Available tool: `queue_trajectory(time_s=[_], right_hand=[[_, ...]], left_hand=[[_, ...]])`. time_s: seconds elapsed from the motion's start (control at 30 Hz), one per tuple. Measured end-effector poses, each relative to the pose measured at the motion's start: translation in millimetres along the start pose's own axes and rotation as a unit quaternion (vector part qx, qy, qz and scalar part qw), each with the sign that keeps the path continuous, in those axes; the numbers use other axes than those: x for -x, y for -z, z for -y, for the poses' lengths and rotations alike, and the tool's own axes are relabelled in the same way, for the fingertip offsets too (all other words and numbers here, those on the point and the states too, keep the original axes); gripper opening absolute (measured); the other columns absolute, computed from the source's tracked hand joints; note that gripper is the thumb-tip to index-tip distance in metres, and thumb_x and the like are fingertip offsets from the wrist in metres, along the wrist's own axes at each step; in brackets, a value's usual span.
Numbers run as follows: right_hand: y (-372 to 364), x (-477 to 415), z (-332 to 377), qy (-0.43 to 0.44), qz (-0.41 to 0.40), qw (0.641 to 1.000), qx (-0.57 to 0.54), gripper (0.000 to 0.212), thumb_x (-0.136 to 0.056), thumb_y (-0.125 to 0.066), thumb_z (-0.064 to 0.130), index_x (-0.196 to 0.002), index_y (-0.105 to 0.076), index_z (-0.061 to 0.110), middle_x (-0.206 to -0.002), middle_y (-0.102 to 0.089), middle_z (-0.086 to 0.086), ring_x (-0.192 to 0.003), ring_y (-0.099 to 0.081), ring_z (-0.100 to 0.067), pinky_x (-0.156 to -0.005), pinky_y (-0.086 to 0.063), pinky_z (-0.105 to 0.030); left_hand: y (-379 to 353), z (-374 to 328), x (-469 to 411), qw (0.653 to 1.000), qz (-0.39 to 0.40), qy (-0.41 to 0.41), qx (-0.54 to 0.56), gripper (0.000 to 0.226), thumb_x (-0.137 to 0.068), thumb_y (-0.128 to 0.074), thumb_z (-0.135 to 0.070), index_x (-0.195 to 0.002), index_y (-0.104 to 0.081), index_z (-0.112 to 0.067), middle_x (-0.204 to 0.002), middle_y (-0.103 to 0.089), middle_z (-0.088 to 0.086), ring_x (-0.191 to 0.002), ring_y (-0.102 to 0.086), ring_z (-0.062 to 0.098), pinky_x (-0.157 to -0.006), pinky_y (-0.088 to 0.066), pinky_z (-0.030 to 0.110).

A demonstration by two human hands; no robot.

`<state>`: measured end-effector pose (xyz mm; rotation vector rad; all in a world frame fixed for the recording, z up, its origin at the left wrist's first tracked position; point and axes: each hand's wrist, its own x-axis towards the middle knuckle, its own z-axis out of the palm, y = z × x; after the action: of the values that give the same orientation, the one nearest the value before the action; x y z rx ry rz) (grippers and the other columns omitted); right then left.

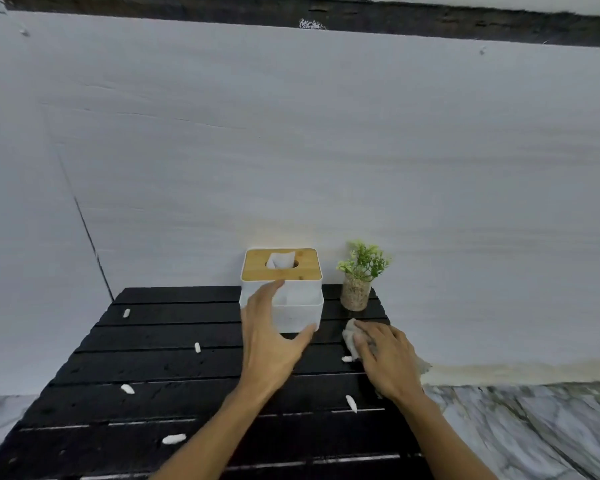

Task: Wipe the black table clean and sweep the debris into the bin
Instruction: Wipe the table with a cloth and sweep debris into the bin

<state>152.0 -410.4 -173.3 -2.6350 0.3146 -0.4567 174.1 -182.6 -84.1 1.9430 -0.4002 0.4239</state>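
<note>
The black slatted table carries several small white debris pieces, such as one at the back left, one at mid left and one near the front. My right hand lies on a crumpled grey cloth at the table's right edge, fingers bent over it. Another white scrap sits just left of the cloth. My left hand is spread wide against the front of a white tissue box with a bamboo lid, thumb at its lower right corner. No bin is in view.
A small green plant in a glass jar stands at the back right corner, just behind the cloth. A white wall rises directly behind the table. Marble-patterned floor shows on both sides.
</note>
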Motion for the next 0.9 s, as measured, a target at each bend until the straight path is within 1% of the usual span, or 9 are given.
queue_trajectory(time_s=[0.1,0.13,0.2,0.3,0.4,0.47,0.57,0.8,0.9], right_hand=[[-3,-1,-4,0.001,-0.005,1.0,0.002,0.051,-0.099,-0.022,0.062,-0.136,-0.052,0.044,-0.134,-0.058,0.02,-0.127,-0.047,-0.013,-0.11,-0.034,-0.039],[-3,-1,-3,0.0,-0.007,1.0,0.003,0.051,-0.099,-0.023,0.061,-0.136,-0.052,0.044,-0.135,-0.058,0.019,-0.127,-0.047,-0.013,-0.11,-0.034,-0.039],[-2,-1,-3,0.002,-0.015,1.0,0.003,0.05,-0.098,-0.025,0.061,-0.136,-0.053,0.044,-0.135,-0.059,0.018,-0.127,-0.047,-0.014,-0.11,-0.035,-0.039],[0,-1,-3,0.004,-0.021,1.0,0.008,0.049,-0.098,-0.027,0.059,-0.136,-0.053,0.044,-0.135,-0.058,0.017,-0.126,-0.045,-0.015,-0.108,-0.035,-0.039],[0,-1,-4,0.007,-0.022,1.0,0.009,0.048,-0.099,-0.028,0.06,-0.137,-0.053,0.044,-0.135,-0.058,0.017,-0.127,-0.045,-0.015,-0.108,-0.036,-0.04],[-1,-2,-5,0.009,-0.022,1.0,0.009,0.049,-0.099,-0.027,0.06,-0.137,-0.053,0.044,-0.135,-0.059,0.016,-0.127,-0.046,-0.016,-0.108,-0.036,-0.041],[-2,-3,-5,0.009,-0.022,1.0,0.014,0.049,-0.099,-0.027,0.06,-0.137,-0.053,0.043,-0.135,-0.059,0.015,-0.127,-0.046,-0.016,-0.109,-0.036,-0.041],[-4,-6,-3,0.012,-0.024,1.0,0.001,0.051,-0.098,-0.026,0.057,-0.136,-0.055,0.039,-0.136,-0.059,0.014,-0.129,-0.047,-0.016,-0.111,-0.035,-0.041],[-9,-9,0,0.003,-0.021,1.0,0.008,0.052,-0.098,-0.026,0.053,-0.138,-0.054,0.036,-0.142,-0.056,0.012,-0.133,-0.045,-0.019,-0.113,-0.034,-0.043]], left_hand=[[25,33,-25,0.996,0.006,0.055,-0.065,0.113,-0.054,-0.092,-0.043,-0.146,-0.025,-0.041,-0.157,-0.021,-0.003,-0.143,-0.017,0.02,-0.115,-0.024,0.046],[29,42,-32,0.995,0.031,0.071,-0.066,0.12,-0.051,-0.093,-0.044,-0.147,-0.021,-0.044,-0.161,-0.013,-0.002,-0.146,-0.011,0.019,-0.117,-0.02,0.049],[33,58,-46,0.992,0.086,0.075,-0.05,0.126,-0.048,-0.095,-0.042,-0.147,-0.018,-0.049,-0.162,-0.006,-0.002,-0.148,-0.01,0.016,-0.119,-0.02,0.046],[30,72,-58,0.988,0.132,0.057,-0.049,0.125,-0.044,-0.097,-0.043,-0.143,-0.022,-0.052,-0.16,-0.019,-0.001,-0.144,-0.025,0.017,-0.116,-0.027,0.042],[24,80,-63,0.991,0.126,0.044,-0.033,0.115,-0.043,-0.097,-0.041,-0.138,-0.033,-0.047,-0.143,-0.042,-0.007,-0.126,-0.043,0.014,-0.106,-0.041,0.036],[22,82,-64,0.993,0.114,0.031,-0.022,0.105,-0.046,-0.096,-0.037,-0.134,-0.038,-0.044,-0.134,-0.048,-0.009,-0.118,-0.048,0.013,-0.101,-0.044,0.034],[20,84,-64,0.994,0.103,0.017,-0.015,0.098,-0.05,-0.096,-0.032,-0.131,-0.041,-0.042,-0.128,-0.05,-0.01,-0.114,-0.05,0.012,-0.096,-0.045,0.028],[17,84,-59,0.998,0.065,0.015,0.01,0.095,-0.05,-0.096,-0.025,-0.128,-0.045,-0.04,-0.126,-0.05,-0.012,-0.112,-0.048,0.009,-0.089,-0.042,0.016],[17,80,-56,0.999,0.049,0.002,0.015,0.095,-0.05,-0.097,-0.025,-0.128,-0.046,-0.042,-0.136,-0.046,-0.011,-0.118,-0.045,0.007,-0.102,-0.044,0.028]])
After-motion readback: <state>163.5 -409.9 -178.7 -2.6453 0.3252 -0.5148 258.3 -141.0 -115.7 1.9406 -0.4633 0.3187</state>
